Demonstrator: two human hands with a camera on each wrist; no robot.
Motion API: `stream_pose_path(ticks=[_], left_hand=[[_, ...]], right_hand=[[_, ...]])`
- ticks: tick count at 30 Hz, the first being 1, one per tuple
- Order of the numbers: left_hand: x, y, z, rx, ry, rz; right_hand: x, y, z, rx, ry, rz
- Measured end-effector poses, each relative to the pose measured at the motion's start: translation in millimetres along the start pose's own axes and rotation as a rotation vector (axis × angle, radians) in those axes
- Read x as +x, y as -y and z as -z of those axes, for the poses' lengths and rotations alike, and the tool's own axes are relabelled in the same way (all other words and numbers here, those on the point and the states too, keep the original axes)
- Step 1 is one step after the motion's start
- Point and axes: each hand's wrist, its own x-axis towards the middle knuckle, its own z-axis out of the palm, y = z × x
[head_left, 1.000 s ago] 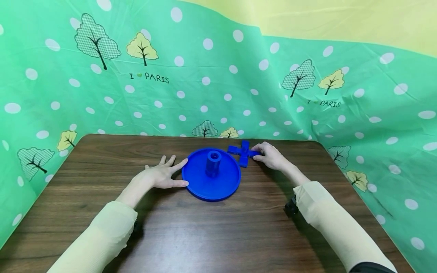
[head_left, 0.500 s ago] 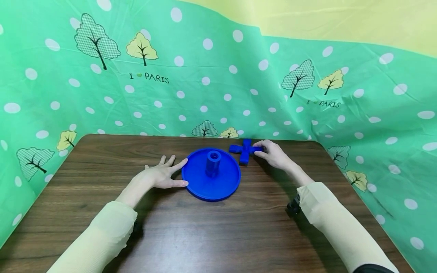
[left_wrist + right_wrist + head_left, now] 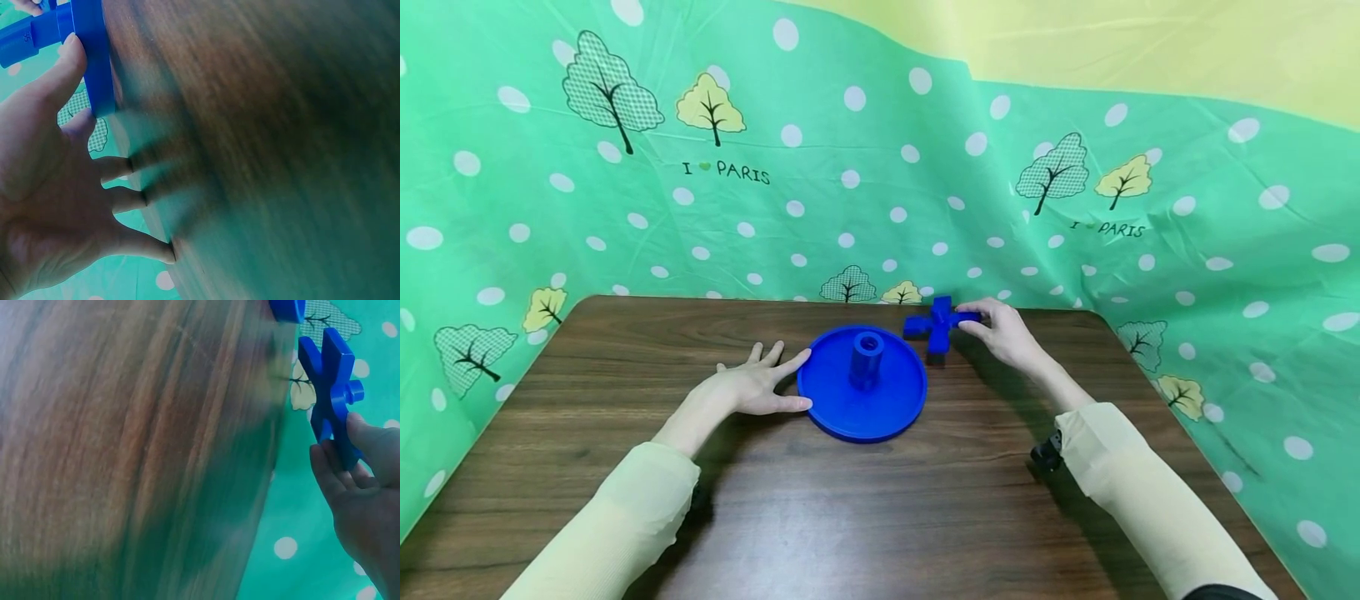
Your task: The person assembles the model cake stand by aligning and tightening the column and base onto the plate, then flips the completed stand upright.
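A round blue base (image 3: 827, 408) with a raised rim lies on the table, and a hollow post (image 3: 867, 367) stands up from its middle. My left hand (image 3: 752, 387) is spread wide, its thumb and index finger at the base's left rim. In the left wrist view the thumb lies against the edge of the base (image 3: 94, 62). A blue cross-shaped piece (image 3: 940, 323) with a short peg (image 3: 355, 391) at its centre is behind and right of the base. My right hand (image 3: 1003, 333) pinches its right arm between thumb and fingers, holding it just above the tabletop.
The brown wooden table (image 3: 850, 525) ends at the back against a green dotted curtain (image 3: 820, 208) printed with trees. A small black device (image 3: 1047, 452) is strapped beneath the right sleeve.
My right hand has lifted the cross-shaped piece slightly and shifted it a little back and to the right, tilting it. The left hand and the base have stayed in place.
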Motion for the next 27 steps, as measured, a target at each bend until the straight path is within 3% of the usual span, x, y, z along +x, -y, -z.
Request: stream_pose_path(ticks=[27], left_hand=[[0.1, -0.2, -1.0, -0.004, -0.006, -0.002]], right_hand=[[3.2, 37, 7, 0.177, -0.115, 0.014]])
